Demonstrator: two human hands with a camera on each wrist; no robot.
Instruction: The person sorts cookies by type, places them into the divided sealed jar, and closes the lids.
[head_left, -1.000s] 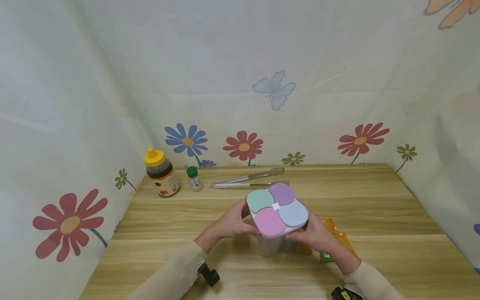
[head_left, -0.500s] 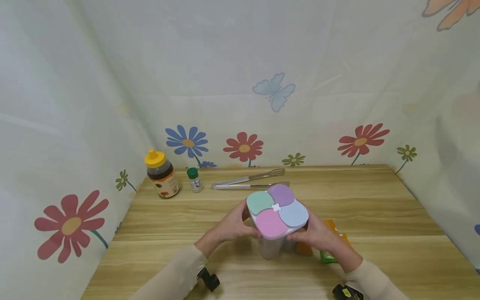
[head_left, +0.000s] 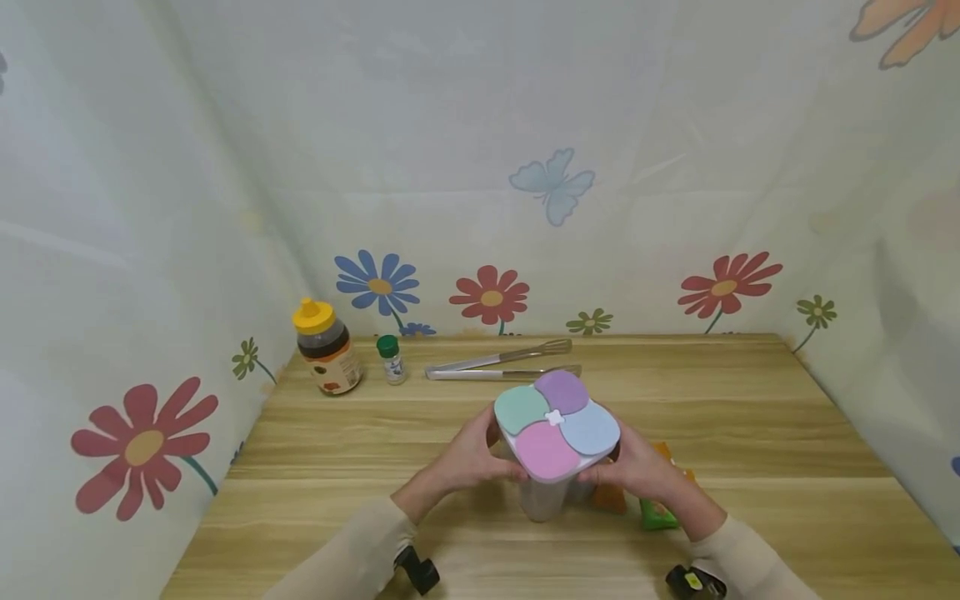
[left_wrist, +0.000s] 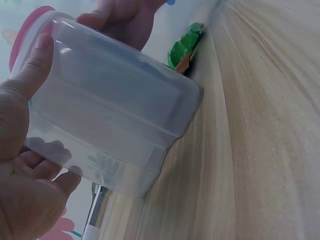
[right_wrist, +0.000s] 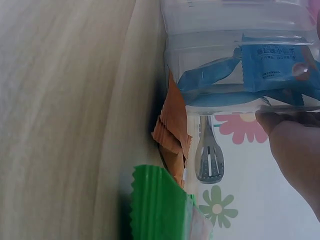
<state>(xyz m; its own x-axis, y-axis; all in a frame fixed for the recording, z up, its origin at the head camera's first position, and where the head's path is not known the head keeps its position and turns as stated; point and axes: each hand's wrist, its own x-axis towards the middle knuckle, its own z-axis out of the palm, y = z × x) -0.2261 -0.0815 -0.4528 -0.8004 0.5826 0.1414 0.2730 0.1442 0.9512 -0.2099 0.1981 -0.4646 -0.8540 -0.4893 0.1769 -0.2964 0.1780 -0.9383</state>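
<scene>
A clear plastic container (left_wrist: 110,100) with a lid (head_left: 553,418) of green, purple, blue and pink petals stands between the two hands. It tilts slightly in the head view, with its lower end at the wooden table. My left hand (head_left: 477,454) grips the upper left side, thumb near the lid's rim and fingers around the wall. On the opposite side, my right hand (head_left: 632,465) holds the container just under the lid. Through the wall, the right wrist view shows blue snack packets (right_wrist: 280,67) inside one compartment.
Close by the container on the right lie an orange packet (head_left: 609,498) and a green packet (head_left: 658,515). Farther back are a yellow-capped bottle (head_left: 327,350), a small green-capped shaker (head_left: 391,360) and metal tongs (head_left: 480,374) with a slotted tip. Patterned cloth walls enclose the table (head_left: 337,454).
</scene>
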